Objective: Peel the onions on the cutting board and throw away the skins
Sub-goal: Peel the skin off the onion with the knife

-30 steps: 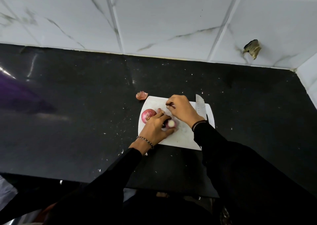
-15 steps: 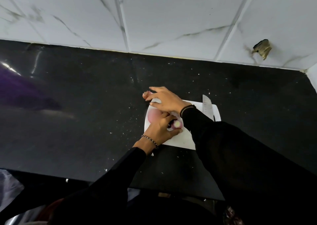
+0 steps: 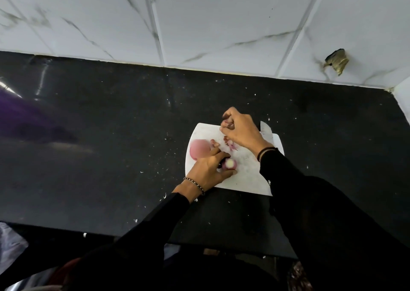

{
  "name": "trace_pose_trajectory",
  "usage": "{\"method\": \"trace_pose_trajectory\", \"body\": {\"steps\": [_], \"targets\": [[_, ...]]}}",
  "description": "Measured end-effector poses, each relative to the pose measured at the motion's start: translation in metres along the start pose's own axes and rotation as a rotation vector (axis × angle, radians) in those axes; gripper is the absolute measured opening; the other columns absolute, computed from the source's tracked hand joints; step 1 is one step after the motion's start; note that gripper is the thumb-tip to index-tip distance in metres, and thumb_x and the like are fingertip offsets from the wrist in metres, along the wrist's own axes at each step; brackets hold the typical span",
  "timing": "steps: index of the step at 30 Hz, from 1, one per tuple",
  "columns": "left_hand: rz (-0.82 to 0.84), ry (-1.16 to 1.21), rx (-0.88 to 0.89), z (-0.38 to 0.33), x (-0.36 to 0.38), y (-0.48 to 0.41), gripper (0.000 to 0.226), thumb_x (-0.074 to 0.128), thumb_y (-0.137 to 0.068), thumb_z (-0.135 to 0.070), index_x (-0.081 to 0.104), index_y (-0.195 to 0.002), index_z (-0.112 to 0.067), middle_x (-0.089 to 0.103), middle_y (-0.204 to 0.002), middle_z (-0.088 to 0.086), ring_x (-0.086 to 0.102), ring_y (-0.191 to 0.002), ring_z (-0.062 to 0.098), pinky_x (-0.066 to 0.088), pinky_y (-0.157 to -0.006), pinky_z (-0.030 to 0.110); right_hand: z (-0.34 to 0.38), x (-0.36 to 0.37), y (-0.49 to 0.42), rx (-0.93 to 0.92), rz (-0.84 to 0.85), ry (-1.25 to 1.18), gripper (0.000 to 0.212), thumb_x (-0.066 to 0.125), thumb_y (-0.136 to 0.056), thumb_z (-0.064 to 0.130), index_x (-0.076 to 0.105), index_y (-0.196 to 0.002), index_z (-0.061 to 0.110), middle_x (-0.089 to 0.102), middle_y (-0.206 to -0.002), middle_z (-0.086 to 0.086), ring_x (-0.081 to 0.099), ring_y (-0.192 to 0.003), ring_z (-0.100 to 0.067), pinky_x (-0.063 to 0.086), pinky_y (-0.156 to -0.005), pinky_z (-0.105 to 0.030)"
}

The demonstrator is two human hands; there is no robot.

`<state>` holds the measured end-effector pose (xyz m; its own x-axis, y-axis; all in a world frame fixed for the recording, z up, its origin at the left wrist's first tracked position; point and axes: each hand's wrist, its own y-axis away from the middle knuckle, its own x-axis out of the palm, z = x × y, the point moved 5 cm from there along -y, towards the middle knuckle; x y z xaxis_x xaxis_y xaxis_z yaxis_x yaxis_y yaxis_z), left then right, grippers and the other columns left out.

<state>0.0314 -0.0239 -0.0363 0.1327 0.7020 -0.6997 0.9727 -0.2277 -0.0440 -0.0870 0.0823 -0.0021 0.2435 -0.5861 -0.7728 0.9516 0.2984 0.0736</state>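
Note:
A white cutting board (image 3: 246, 177) lies on the black counter. My left hand (image 3: 209, 168) grips a small onion (image 3: 230, 164) with its cut white end showing. A larger red onion (image 3: 199, 149) sits on the board's left side, just beyond my left fingers. My right hand (image 3: 240, 129) is at the board's far edge, its curled fingers holding reddish onion skin pieces (image 3: 227, 124). More skin scraps (image 3: 230, 144) lie on the board under that hand.
A knife blade (image 3: 266, 132) lies on the board's right side, partly hidden by my right wrist. The black counter (image 3: 111, 146) is speckled with white crumbs. A white tiled wall (image 3: 199, 24) rises behind it, with a chipped hole (image 3: 336, 61) at the right.
My right hand reached left to the skin piece off the board's far corner, then came back over the board's far edge holding skins. My left hand has kept hold of the small onion.

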Motion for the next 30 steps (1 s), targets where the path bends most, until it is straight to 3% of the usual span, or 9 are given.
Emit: {"method": "trace_pose_trajectory", "body": {"steps": [3, 6, 8, 12, 19, 23, 25, 30], "targets": [[-0.018, 0.003, 0.021, -0.003, -0.001, 0.002, 0.050, 0.074, -0.082, -0.036, 0.060, -0.122, -0.010, 0.060, -0.111, 0.004, 0.065, -0.092, 0.020, 0.053, -0.083, 0.037, -0.011, 0.003, 0.008, -0.024, 0.053, 0.112, 0.036, 0.063, -0.096, 0.017, 0.056, -0.131, 0.012, 0.061, -0.120, -0.005, 0.060, -0.109, -0.019, 0.044, -0.087, -0.021], [-0.041, -0.015, 0.082, -0.006, -0.003, 0.004, 0.047, 0.076, -0.080, -0.034, 0.064, -0.117, -0.008, 0.063, -0.105, 0.006, 0.064, -0.087, 0.021, 0.054, -0.078, 0.036, -0.014, 0.013, 0.014, -0.103, 0.072, 0.133, 0.026, 0.056, -0.098, 0.012, 0.065, -0.123, 0.009, 0.057, -0.119, -0.007, 0.059, -0.109, -0.021, 0.046, -0.090, -0.024], [-0.061, -0.030, 0.116, -0.008, -0.005, 0.005, 0.045, 0.079, -0.078, -0.032, 0.066, -0.113, -0.006, 0.064, -0.101, 0.008, 0.063, -0.083, 0.020, 0.054, -0.074, 0.034, -0.012, 0.024, 0.018, -0.163, 0.106, 0.132, 0.024, 0.058, -0.098, 0.018, 0.068, -0.117, 0.010, 0.056, -0.118, -0.005, 0.057, -0.111, -0.022, 0.048, -0.096, -0.031], [-0.077, -0.043, 0.137, -0.008, -0.007, 0.008, 0.044, 0.080, -0.076, -0.029, 0.067, -0.111, -0.006, 0.066, -0.103, 0.010, 0.062, -0.085, 0.021, 0.052, -0.074, 0.029, 0.000, 0.035, 0.027, -0.238, 0.155, 0.216, 0.031, 0.061, -0.096, 0.036, 0.066, -0.126, 0.025, 0.056, -0.129, 0.003, 0.044, -0.121, -0.020, 0.040, -0.101, -0.043], [-0.075, -0.060, 0.148, -0.014, -0.007, 0.016, 0.044, 0.080, -0.076, -0.030, 0.067, -0.112, -0.008, 0.064, -0.097, 0.008, 0.061, -0.080, 0.019, 0.054, -0.073, 0.035, -0.003, 0.027, 0.048, -0.313, 0.162, 0.397, 0.030, 0.055, -0.099, 0.026, 0.065, -0.127, 0.028, 0.054, -0.140, 0.005, 0.044, -0.128, -0.023, 0.041, -0.093, -0.043], [-0.073, -0.061, 0.129, -0.015, -0.005, 0.018, 0.045, 0.080, -0.075, -0.031, 0.067, -0.111, -0.007, 0.062, -0.091, 0.007, 0.060, -0.076, 0.019, 0.054, -0.071, 0.037, -0.018, 0.026, 0.070, -0.309, 0.210, 0.372, 0.039, 0.054, -0.100, 0.017, 0.057, -0.139, 0.020, 0.040, -0.156, -0.002, 0.038, -0.140, -0.023, 0.042, -0.107, -0.045], [-0.068, -0.047, 0.123, -0.015, -0.003, 0.018, 0.044, 0.080, -0.075, -0.032, 0.067, -0.109, -0.008, 0.062, -0.090, 0.006, 0.061, -0.076, 0.018, 0.055, -0.072, 0.037, -0.023, 0.024, 0.078, -0.303, 0.191, 0.402, 0.043, 0.056, -0.098, 0.009, 0.055, -0.140, 0.017, 0.040, -0.155, -0.004, 0.038, -0.140, -0.021, 0.042, -0.110, -0.040], [-0.060, -0.058, 0.115, -0.016, -0.003, 0.018, 0.046, 0.080, -0.075, -0.034, 0.068, -0.108, -0.005, 0.063, -0.092, 0.007, 0.063, -0.076, 0.020, 0.055, -0.073, 0.038, -0.027, 0.018, 0.094, -0.275, 0.009, 0.482, 0.030, 0.059, -0.096, 0.008, 0.065, -0.125, 0.013, 0.059, -0.132, -0.001, 0.050, -0.119, -0.020, 0.052, -0.083, -0.031]]}}
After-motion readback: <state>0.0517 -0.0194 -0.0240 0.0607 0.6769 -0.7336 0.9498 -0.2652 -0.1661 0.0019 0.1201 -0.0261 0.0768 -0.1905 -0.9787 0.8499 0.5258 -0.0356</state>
